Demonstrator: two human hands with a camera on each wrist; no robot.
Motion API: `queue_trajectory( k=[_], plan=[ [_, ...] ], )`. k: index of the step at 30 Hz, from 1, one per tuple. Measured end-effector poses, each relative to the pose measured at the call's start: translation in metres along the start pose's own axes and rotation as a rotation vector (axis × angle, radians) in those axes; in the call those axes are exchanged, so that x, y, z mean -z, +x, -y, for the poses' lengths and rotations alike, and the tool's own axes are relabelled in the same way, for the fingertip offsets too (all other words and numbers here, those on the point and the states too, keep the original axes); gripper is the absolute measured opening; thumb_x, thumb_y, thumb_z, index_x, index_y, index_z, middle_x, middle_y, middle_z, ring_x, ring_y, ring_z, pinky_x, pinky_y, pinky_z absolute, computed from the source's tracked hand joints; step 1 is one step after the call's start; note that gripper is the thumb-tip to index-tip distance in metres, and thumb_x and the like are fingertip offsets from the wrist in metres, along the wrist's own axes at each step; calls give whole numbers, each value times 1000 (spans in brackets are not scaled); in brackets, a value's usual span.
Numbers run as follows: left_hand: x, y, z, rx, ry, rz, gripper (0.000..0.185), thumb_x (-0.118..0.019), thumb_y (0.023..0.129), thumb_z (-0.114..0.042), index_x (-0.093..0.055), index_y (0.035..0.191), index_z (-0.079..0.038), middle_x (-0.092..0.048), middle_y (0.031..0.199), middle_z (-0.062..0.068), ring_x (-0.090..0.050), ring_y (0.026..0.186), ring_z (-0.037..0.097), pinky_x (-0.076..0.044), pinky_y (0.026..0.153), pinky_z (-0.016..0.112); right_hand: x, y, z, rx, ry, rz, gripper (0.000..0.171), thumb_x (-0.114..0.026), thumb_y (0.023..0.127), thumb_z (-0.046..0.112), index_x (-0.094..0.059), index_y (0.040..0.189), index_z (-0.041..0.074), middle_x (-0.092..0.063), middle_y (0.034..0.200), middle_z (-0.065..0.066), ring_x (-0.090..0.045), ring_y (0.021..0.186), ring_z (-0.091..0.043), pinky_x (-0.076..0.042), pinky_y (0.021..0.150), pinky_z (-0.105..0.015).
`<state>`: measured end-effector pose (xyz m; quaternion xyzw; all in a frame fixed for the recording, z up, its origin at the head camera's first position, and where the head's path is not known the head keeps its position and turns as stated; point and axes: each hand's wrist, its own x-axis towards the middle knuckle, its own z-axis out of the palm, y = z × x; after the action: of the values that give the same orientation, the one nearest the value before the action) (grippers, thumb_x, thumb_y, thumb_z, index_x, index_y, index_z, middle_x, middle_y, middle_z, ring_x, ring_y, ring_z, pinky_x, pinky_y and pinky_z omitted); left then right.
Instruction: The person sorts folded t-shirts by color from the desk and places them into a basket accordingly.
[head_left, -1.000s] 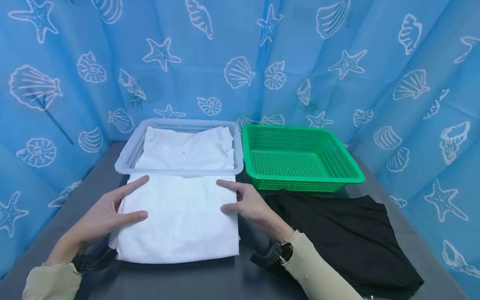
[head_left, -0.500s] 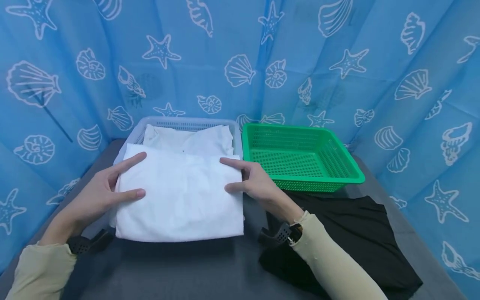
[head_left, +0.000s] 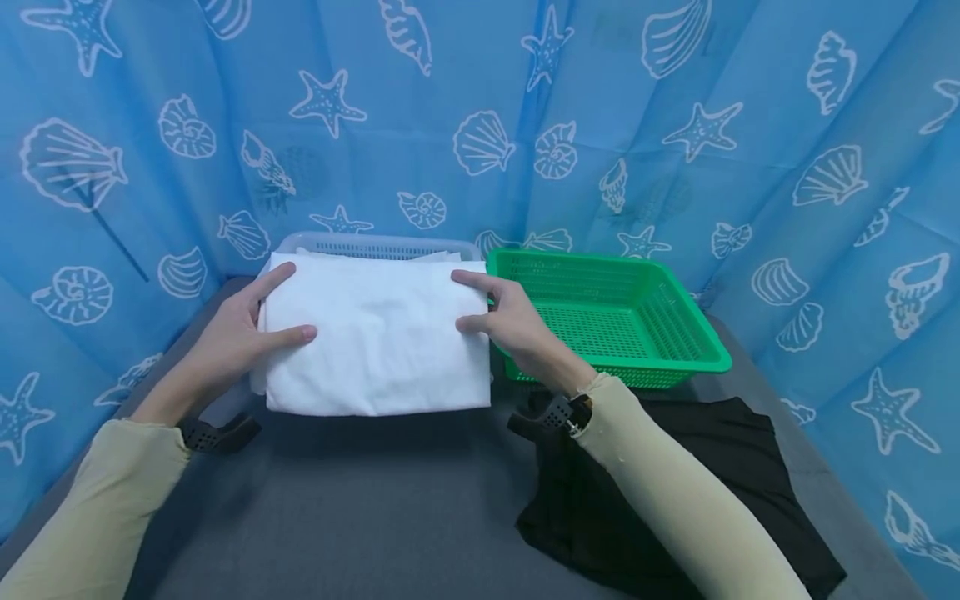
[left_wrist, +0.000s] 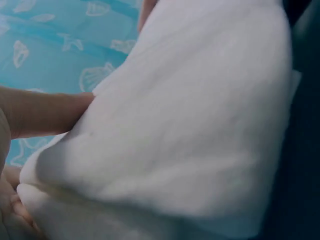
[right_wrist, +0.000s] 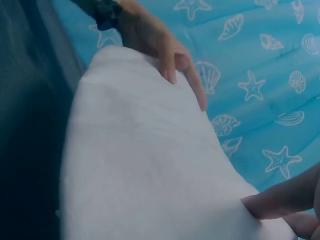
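Both hands (head_left: 240, 337) grip the folded white cloth (head_left: 375, 337) edges over the white basket (head_left: 375, 245).

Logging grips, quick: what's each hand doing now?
Left hand: holding the white cloth.
Right hand: holding the same cloth.

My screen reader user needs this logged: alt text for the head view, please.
Both hands, left hand and right hand, hold a folded white cloth above a pale basket. An empty green basket sits right; black cloth lies nearer.
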<state>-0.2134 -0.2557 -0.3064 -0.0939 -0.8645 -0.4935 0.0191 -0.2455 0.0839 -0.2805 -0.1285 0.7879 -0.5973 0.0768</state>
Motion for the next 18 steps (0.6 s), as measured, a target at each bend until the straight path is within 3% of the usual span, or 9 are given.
queue_trajectory(
  k=[4,7,12,18],
  plan=[
    [1,17,0,25,12,-19,105,-78,84,-42,-10,160,-20,-27,154,20,-44,120,38,-47,90,50,4,14,3,-6,-28,-10,66,-67,86,-10,-51,144,17,-43,143,-3,-54,116,-22,-50,90,-41],
    [3,30,1,42,-13,-17,106,-79,83,-43,-9,160,-20,-27,155,18,-44,122,34,-48,90,47,8,27,5,-7,-59,-24,65,-68,86,-9,-52,144,17,-40,148,-3,-49,123,-21,-48,93,-39],
    [12,54,-6,11,4,-18,102,-78,86,-35,-9,160,-18,-25,157,17,-40,128,33,-48,91,45,14,50,11,3,-61,-53,63,-68,86,-9,-55,142,17,-32,155,-3,-33,138,-20,-43,99,-36],
    [20,80,-22,3,23,-29,100,-78,86,-30,-10,160,-21,-12,162,10,-22,142,30,-33,106,55,20,72,14,-19,-27,-88,61,-67,88,-7,-54,142,18,-31,155,-4,-30,140,-21,-41,102,-43]
  ],
)
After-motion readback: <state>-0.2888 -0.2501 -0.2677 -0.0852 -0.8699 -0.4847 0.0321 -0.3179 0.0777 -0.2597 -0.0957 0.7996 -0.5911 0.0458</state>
